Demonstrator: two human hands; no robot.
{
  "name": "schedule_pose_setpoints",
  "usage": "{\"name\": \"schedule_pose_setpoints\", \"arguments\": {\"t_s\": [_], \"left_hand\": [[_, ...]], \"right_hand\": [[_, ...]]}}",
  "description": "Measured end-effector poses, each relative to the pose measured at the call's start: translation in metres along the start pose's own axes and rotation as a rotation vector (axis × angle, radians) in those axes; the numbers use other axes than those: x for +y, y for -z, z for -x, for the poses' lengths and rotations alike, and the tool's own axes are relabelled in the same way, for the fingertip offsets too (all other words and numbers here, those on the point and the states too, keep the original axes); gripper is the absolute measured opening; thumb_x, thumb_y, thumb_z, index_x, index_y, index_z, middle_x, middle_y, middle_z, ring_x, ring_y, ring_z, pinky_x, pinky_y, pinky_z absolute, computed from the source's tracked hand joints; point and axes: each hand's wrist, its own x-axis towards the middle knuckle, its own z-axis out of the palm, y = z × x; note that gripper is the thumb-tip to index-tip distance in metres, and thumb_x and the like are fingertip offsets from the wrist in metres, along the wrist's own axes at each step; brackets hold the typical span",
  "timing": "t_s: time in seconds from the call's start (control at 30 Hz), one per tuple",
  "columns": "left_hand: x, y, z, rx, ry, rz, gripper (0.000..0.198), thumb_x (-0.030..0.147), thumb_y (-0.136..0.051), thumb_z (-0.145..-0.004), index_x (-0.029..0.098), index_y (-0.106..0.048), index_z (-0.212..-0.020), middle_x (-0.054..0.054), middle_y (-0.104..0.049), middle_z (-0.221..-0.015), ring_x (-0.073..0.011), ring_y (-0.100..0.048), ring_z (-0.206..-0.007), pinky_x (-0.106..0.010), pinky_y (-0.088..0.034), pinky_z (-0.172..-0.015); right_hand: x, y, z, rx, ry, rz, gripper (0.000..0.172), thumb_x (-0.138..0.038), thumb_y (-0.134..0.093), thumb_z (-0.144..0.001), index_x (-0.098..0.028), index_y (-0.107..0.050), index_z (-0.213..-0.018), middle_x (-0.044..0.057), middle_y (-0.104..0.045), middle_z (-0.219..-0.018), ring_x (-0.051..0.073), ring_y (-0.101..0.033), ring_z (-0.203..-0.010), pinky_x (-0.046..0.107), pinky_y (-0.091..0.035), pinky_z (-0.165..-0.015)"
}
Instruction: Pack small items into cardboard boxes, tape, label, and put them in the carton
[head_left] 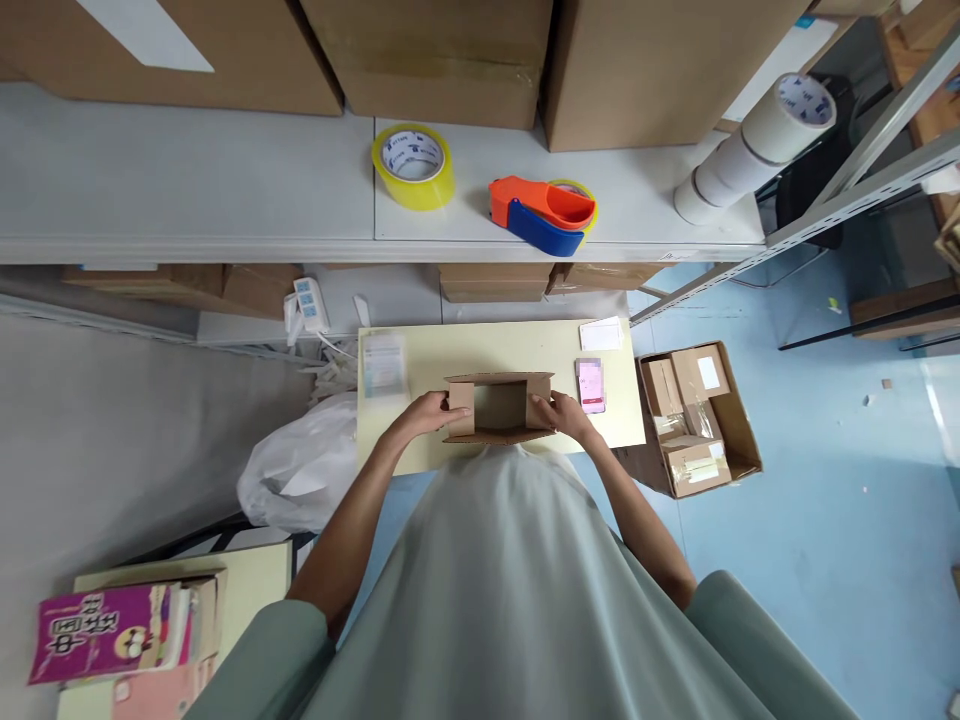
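Note:
Between my hands is a small brown cardboard box (463, 394), its middle open so that I can see through or into it. My left hand (433, 412) grips its left end flap, thumb on the inner face. On the opposite side my right hand (564, 413) pinches the right end flap. The long flaps at front and back stand outward. The box is held at the front edge of a pale yellow table (480, 345), close to my body. A phone with a pink screen (590, 385) lies just right of my right hand.
White cards (601, 334) and a printed sheet (384, 366) lie on the table. Above, a grey shelf (225, 180) carries yellow tape (414, 166), an orange-blue tape dispenser (536, 212) and label rolls (754, 150). A carton of small boxes (739, 435) stands right; a plastic bag (300, 465) sits left.

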Motion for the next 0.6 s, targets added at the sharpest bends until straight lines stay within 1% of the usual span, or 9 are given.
{"name": "schedule_pose_setpoints", "arguments": {"t_s": [0.07, 0.13, 0.17, 0.23, 0.33, 0.37, 0.43, 0.5, 0.6], "left_hand": [[0.0, 0.005, 0.01, 0.077, -0.009, -0.071, 0.089, 0.079, -0.075, -0.074, 0.016, -0.07, -0.136, -0.015, -0.078, -0.119, -0.0318, -0.075, -0.101, -0.039, -0.059, -0.088], [0.003, 0.009, 0.026, 0.176, -0.062, -0.092, 0.111, 0.077, -0.076, -0.077, 0.018, -0.042, -0.166, -0.02, -0.063, -0.152, -0.0322, -0.073, -0.115, -0.041, -0.059, -0.095], [0.005, 0.01, 0.034, 0.21, -0.107, -0.097, 0.123, 0.076, -0.078, -0.077, 0.022, -0.024, -0.174, -0.022, -0.048, -0.167, -0.034, -0.069, -0.128, -0.042, -0.058, -0.102], [0.012, 0.011, 0.049, 0.232, -0.222, -0.153, 0.141, 0.076, -0.083, -0.074, 0.028, 0.0, -0.178, -0.02, -0.015, -0.183, -0.0404, -0.044, -0.157, -0.049, -0.048, -0.119], [0.025, 0.006, 0.056, 0.219, -0.369, -0.34, 0.156, 0.076, -0.091, -0.066, 0.031, 0.008, -0.177, -0.017, 0.007, -0.186, -0.0486, 0.001, -0.17, -0.062, -0.02, -0.134], [0.029, 0.003, 0.054, 0.211, -0.393, -0.387, 0.158, 0.076, -0.093, -0.064, 0.031, 0.008, -0.177, -0.017, 0.009, -0.185, -0.0503, 0.007, -0.169, -0.065, -0.015, -0.134], [0.034, -0.002, 0.047, 0.201, -0.405, -0.428, 0.161, 0.074, -0.095, -0.063, 0.028, 0.009, -0.177, -0.02, 0.006, -0.185, -0.0518, 0.005, -0.169, -0.066, -0.017, -0.134], [0.036, -0.006, 0.041, 0.201, -0.392, -0.422, 0.158, 0.07, -0.095, -0.065, 0.027, 0.007, -0.177, -0.023, -0.006, -0.183, -0.0502, -0.009, -0.169, -0.061, -0.026, -0.133], [0.034, -0.007, 0.036, 0.218, -0.399, -0.401, 0.135, 0.063, -0.09, -0.076, 0.028, -0.008, -0.177, -0.02, -0.033, -0.174, -0.0435, -0.037, -0.16, -0.052, -0.041, -0.126]], "right_hand": [[0.006, 0.009, 0.007, 0.015, 0.035, -0.033, 0.064, -0.062, -0.057, -0.107, -0.012, -0.061, -0.148, 0.01, -0.081, -0.09, 0.026, -0.078, -0.087, 0.03, -0.055, -0.076], [0.014, 0.02, 0.02, 0.063, 0.143, -0.103, 0.091, -0.066, -0.068, -0.1, -0.018, -0.035, -0.17, 0.016, -0.077, -0.129, 0.029, -0.077, -0.11, 0.037, -0.06, -0.088], [0.017, 0.025, 0.027, 0.086, 0.22, -0.124, 0.106, -0.068, -0.074, -0.094, -0.023, -0.022, -0.176, 0.019, -0.066, -0.151, 0.031, -0.072, -0.125, 0.042, -0.061, -0.096], [0.021, 0.031, 0.039, 0.118, 0.383, -0.075, 0.132, -0.069, -0.086, -0.083, -0.033, -0.003, -0.178, 0.019, -0.032, -0.179, 0.036, -0.05, -0.154, 0.053, -0.054, -0.115], [0.012, 0.03, 0.045, 0.153, 0.54, 0.191, 0.154, -0.063, -0.099, -0.071, -0.037, 0.009, -0.177, 0.013, 0.001, -0.186, 0.043, -0.011, -0.171, 0.065, -0.031, -0.132], [0.007, 0.028, 0.043, 0.161, 0.572, 0.273, 0.157, -0.06, -0.101, -0.069, -0.037, 0.012, -0.177, 0.013, 0.004, -0.186, 0.044, -0.004, -0.171, 0.067, -0.026, -0.134], [-0.004, 0.023, 0.034, 0.175, 0.62, 0.377, 0.162, -0.055, -0.103, -0.067, -0.034, 0.015, -0.176, 0.016, -0.001, -0.185, 0.046, -0.005, -0.171, 0.069, -0.025, -0.134], [-0.012, 0.02, 0.024, 0.205, 0.637, 0.414, 0.163, -0.053, -0.104, -0.067, -0.031, 0.014, -0.177, 0.021, -0.017, -0.181, 0.048, -0.02, -0.167, 0.069, -0.03, -0.133], [-0.012, 0.018, 0.012, 0.271, 0.619, 0.404, 0.153, -0.055, -0.101, -0.071, -0.026, 0.003, -0.178, 0.024, -0.042, -0.164, 0.048, -0.045, -0.152, 0.069, -0.045, -0.123]]}}
